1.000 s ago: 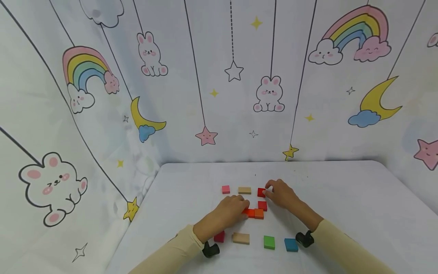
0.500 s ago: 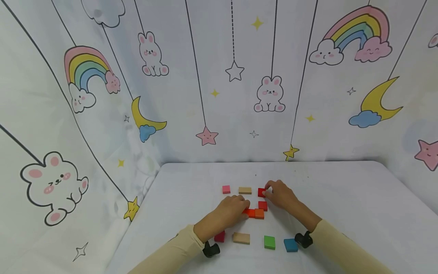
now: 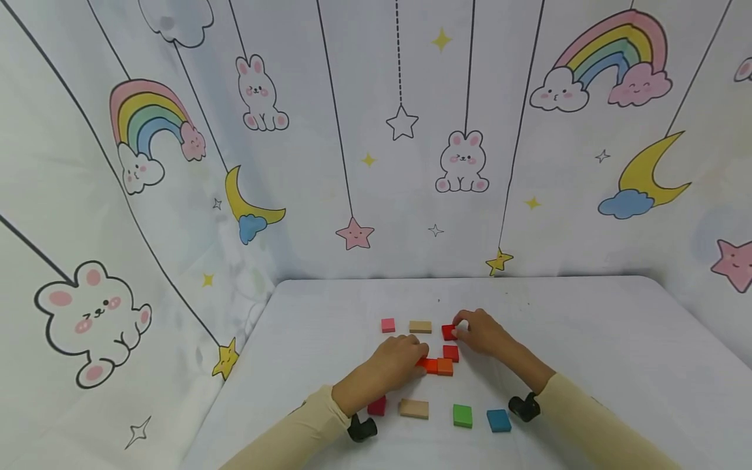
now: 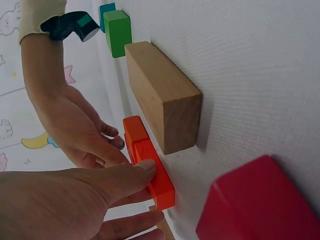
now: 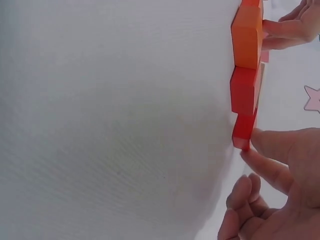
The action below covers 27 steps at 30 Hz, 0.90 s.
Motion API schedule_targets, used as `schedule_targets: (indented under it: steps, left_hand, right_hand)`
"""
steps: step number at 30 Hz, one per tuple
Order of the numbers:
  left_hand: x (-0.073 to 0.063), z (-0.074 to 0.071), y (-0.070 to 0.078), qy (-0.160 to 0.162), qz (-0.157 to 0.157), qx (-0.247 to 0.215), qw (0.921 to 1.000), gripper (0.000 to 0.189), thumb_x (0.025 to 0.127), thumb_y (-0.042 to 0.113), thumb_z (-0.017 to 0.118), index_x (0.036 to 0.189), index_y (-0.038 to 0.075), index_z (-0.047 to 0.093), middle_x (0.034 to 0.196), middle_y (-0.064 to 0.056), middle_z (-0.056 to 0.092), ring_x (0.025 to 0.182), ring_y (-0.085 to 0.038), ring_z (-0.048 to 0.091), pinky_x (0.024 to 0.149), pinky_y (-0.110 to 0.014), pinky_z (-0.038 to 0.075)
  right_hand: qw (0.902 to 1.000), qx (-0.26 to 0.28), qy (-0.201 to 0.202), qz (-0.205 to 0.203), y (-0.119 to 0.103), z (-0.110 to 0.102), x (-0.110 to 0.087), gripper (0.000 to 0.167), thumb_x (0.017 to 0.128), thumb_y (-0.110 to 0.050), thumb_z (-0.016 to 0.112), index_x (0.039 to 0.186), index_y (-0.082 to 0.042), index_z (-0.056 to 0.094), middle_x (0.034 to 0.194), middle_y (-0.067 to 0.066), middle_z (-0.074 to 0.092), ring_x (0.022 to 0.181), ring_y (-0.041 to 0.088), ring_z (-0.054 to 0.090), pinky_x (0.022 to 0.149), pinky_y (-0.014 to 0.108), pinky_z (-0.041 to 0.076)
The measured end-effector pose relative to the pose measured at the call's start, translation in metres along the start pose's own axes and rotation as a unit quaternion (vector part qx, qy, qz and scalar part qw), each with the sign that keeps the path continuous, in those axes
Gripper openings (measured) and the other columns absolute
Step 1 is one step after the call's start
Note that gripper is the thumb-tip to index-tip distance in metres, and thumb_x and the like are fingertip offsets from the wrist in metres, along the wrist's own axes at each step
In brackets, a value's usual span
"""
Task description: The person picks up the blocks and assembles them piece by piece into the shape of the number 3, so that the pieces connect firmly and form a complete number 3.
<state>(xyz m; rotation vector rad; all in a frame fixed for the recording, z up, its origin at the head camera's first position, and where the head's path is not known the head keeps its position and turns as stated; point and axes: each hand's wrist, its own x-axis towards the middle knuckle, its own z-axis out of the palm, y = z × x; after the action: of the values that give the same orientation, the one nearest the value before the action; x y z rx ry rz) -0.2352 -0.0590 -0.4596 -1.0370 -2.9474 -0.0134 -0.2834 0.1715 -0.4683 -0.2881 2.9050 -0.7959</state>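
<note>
My left hand [image 3: 395, 360] pinches an orange-red block [image 4: 162, 186], its thumb on the near side and fingers on the far side. An orange block [image 3: 445, 367] lies against that block's right end. Just behind sits a red block [image 3: 450, 353]. Farther back, my right hand [image 3: 483, 334] holds another red block [image 3: 448, 332] between thumb and forefinger, its other fingers curled loosely in the right wrist view. In that view the held red block [image 5: 243, 132] lines up closely with the second red one [image 5: 244, 90].
A pink block [image 3: 388, 325] and a wooden block [image 3: 420, 327] lie at the back. Along the front are a crimson block [image 3: 377, 406], a wooden block [image 3: 414, 409], a green block [image 3: 462, 416] and a blue block [image 3: 499, 421]. All rest on the white table [image 3: 329, 307].
My right hand has drawn its red block slightly nearer, toward the other red block. The left hand and the remaining blocks look unmoved.
</note>
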Motion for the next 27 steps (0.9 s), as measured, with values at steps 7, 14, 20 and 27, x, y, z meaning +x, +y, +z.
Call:
schedule_targets:
  steps: [7,14,20,27]
  left_hand:
    - [-0.0007,0.0006,0.0002,0.002,-0.002,0.003,1.0,0.028,0.094,0.034,0.081,0.117,0.02,0.074,0.106,0.004,0.073,0.093,-0.01,0.066,0.083,-0.023,0.056]
    - [-0.0018,-0.0007,0.0015,0.001,-0.005,0.001,1.0,0.028,0.094,0.034,0.082,0.118,0.021,0.074,0.107,0.004,0.073,0.093,-0.01,0.066,0.083,-0.023,0.056]
    - [-0.0017,-0.0003,0.0012,0.0,-0.006,0.001,1.0,0.029,0.094,0.034,0.081,0.119,0.021,0.074,0.109,0.003,0.073,0.096,-0.01,0.066,0.086,-0.024,0.057]
    - [-0.0008,0.0022,0.0006,-0.001,-0.006,0.0,1.0,0.029,0.094,0.034,0.081,0.119,0.021,0.074,0.108,0.004,0.073,0.095,-0.01,0.066,0.084,-0.024,0.057]
  right_hand:
    - [0.9999,0.005,-0.013,-0.01,0.0006,-0.0058,-0.002,0.024,0.097,-0.014,0.073,0.12,-0.009,0.071,0.105,0.015,0.061,0.091,0.022,0.056,0.072,0.035,0.06]
    - [0.9994,0.019,-0.025,-0.011,0.0016,-0.0059,-0.0019,0.021,0.098,-0.012,0.073,0.119,-0.01,0.073,0.106,0.013,0.061,0.093,0.022,0.056,0.075,0.034,0.06]
    - [0.9994,0.019,-0.028,-0.009,0.0028,-0.0054,-0.002,0.022,0.097,-0.011,0.073,0.119,-0.011,0.074,0.107,0.014,0.061,0.095,0.023,0.057,0.078,0.035,0.061]
    - [0.9992,0.018,-0.025,-0.027,0.0039,-0.0045,-0.0024,0.021,0.097,-0.01,0.073,0.118,-0.011,0.075,0.106,0.013,0.062,0.096,0.022,0.058,0.08,0.038,0.062]
